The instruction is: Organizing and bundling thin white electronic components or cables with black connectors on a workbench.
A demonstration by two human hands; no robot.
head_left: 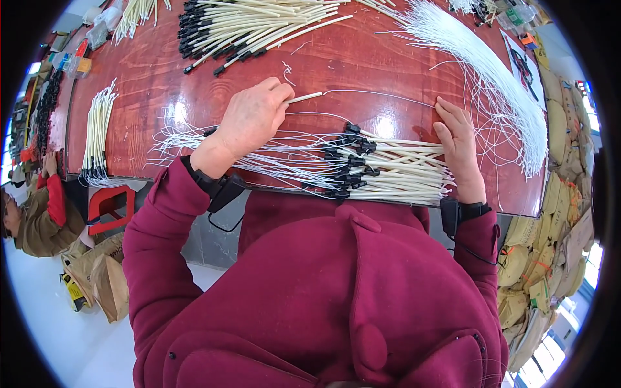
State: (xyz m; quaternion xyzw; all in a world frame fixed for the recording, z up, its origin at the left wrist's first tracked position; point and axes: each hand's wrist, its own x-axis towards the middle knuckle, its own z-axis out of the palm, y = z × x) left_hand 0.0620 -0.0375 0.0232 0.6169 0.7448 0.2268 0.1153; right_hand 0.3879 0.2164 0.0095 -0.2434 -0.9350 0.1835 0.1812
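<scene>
My left hand is closed around a short cream tube, whose end sticks out past the fingers to the right. A thin white wire runs from the tube's tip across to the fingertips of my right hand. Those fingers are stretched, with the wire at their tips and the thumb lower. Below both hands, at the near table edge, lies a bundle of cream tubes with black connectors. Loose white wires trail left from the connectors, passing under my left wrist.
Another pile of black-ended cream tubes lies at the back of the red table. A smaller bundle is at left, a thick sheaf of white wires at right. Packed sacks line the right side. Someone in red sleeves sits left.
</scene>
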